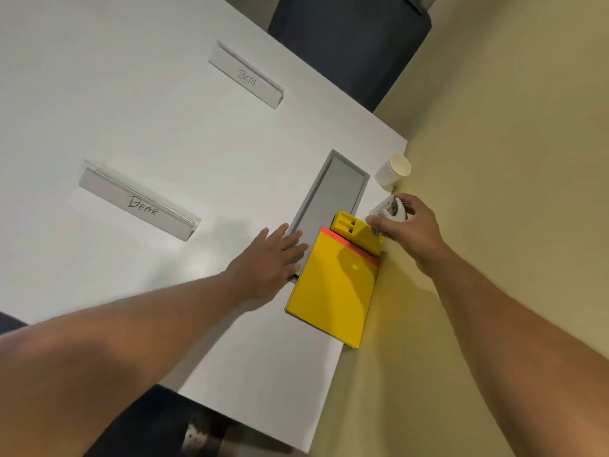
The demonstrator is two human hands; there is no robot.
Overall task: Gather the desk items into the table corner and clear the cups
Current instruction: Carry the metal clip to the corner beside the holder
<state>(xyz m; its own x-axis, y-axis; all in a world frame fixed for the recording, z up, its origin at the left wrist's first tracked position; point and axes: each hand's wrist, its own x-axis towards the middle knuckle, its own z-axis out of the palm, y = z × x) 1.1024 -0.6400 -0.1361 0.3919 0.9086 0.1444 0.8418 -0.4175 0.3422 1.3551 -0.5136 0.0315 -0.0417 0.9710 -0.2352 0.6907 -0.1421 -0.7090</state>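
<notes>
With the right hand pinching a small white tape dispenser at the white table edge and the left hand flat and relaxed beside the yellow notepad, a careless swing could tip the nearby white paper cup over.

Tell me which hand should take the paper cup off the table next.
Probably the right hand: it is far closer to the paper cup, though it must first release the white tape dispenser. The left hand lies flat beside the yellow notepad.

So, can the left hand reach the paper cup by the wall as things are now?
Probably not directly. The left hand lies flat beside the yellow notepad, and the right hand, holding a small white object, sits between it and the paper cup. The right hand is nearer.
</notes>
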